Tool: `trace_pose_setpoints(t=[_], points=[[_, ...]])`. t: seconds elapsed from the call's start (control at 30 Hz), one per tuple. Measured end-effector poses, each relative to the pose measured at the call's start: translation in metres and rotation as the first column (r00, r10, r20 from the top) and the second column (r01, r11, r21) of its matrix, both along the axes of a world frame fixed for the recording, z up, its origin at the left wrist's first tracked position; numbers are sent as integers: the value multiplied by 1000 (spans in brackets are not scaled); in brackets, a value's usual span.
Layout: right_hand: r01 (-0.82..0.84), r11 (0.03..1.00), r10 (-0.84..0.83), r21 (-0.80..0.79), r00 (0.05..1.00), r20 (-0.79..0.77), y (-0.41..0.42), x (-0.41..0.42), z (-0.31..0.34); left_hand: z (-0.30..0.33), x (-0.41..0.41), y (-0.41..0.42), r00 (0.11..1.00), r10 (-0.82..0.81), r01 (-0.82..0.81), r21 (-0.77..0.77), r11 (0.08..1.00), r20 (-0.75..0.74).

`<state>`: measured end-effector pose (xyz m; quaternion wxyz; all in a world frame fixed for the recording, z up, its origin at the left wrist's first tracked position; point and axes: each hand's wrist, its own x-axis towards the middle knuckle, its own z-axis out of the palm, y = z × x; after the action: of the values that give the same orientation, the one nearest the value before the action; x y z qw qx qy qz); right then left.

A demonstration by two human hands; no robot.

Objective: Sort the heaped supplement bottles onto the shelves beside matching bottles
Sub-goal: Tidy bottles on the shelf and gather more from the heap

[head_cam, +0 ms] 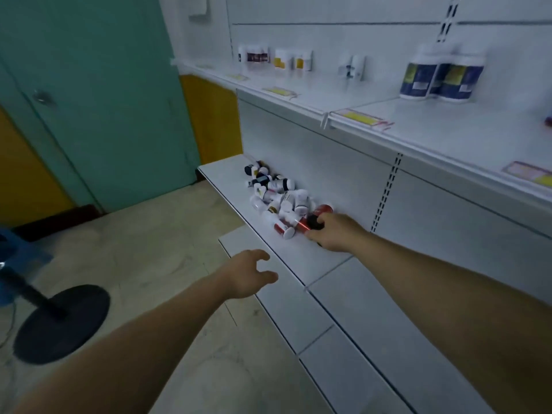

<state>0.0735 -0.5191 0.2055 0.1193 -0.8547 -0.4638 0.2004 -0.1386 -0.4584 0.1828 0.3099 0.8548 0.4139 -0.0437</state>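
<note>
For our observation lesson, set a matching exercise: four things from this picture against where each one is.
1. heap of small bottles
2. large blue-labelled bottles
3. red bottle with black cap
4. left hand

A. in the right hand's grip
B. standing on the upper shelf
C. lying on the lower shelf
D. in front of the lower shelf's edge, holding nothing

Pairs: 1-C, 2-B, 3-A, 4-D

1. Both bare arms reach forward and away from the person.
2. The right hand [334, 233] is stretched far out, palm down, and its fingers curl around a red bottle with a black cap [310, 223].
3. The left hand [249, 271] hangs lower and nearer, fingers loosely bent and spread, holding nothing.
</note>
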Motion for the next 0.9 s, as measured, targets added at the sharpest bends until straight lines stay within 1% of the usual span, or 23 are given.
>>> trace_pose_setpoints(t=[0.07,0.17,0.27,0.4,0.5,0.6,0.7,0.77,0.83,0.9], points=[[26,1000,-26,-15,1000,-16,33,7,-3,-5,12,48,999,-40,40,-14,999,0],[93,996,-93,-2,996,-4,86,19,-25,-20,36,117,992,-126,126,-20,992,-6],[249,967,-250,61,968,2,133,29,-52,-47,61,187,981,-194,195,-79,978,13],[428,901,-430,75,903,14,181,33,-75,-74,96,267,975,-215,222,-166,961,63],[490,868,-491,73,871,-13,209,45,-92,-91,131,311,979,-187,201,-250,947,80],[506,861,-500,45,860,-98,236,68,-109,-112,170,341,974,-194,220,-277,935,117],[522,853,-520,6,850,-86,262,93,-124,-131,206,358,978,-145,193,-376,906,153],[521,853,-520,-20,850,-86,282,110,-135,-145,230,367,972,-146,211,-400,892,186],[524,851,-524,-30,843,-120,295,124,-150,-160,250,371,969,-127,210,-437,875,212],[534,844,-534,-46,833,-145,302,135,-164,-173,265,374,972,-128,205,-441,874,198]])
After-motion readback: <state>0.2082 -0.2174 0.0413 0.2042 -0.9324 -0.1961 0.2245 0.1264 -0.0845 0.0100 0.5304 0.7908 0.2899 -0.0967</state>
